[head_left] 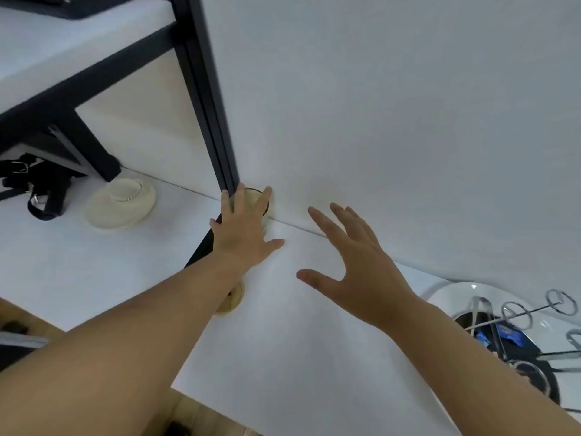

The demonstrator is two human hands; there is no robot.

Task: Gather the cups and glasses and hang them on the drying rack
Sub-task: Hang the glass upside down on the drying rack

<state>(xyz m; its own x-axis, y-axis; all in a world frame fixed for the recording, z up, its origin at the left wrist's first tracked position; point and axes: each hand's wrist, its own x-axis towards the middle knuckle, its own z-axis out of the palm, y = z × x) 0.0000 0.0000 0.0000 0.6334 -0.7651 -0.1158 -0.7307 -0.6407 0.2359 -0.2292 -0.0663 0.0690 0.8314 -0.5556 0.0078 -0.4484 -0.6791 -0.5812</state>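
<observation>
From the head view, your left hand is stretched far out across the smooth white table, fingers fanned wide and laid over the top of a clear glass. That glass stands right at the back edge of the table, tucked against the foot of a dark, ridged metal post and the matte white wall panel. You can see its round rim and pale, see-through side between your fingers; your hand is spread over it, not closed around it, and whether your fingertips actually touch the rim I can't tell.

Your right hand is open too, palm down, fingers splayed and empty, hovering beside the left with a clear gap between them.

Off to the left sits a cream, rounded ribbed object with a hollow top, shaped like an upturned bowl or cup; the blur keeps it vague. Behind it lies a tangle of black straps with metal buckles. Under your left forearm a small tan round disc peeks out on the tabletop.

At the lower right is the drying rack: thin shiny chrome wire arms ending in loops, rising from a glossy white round base.
</observation>
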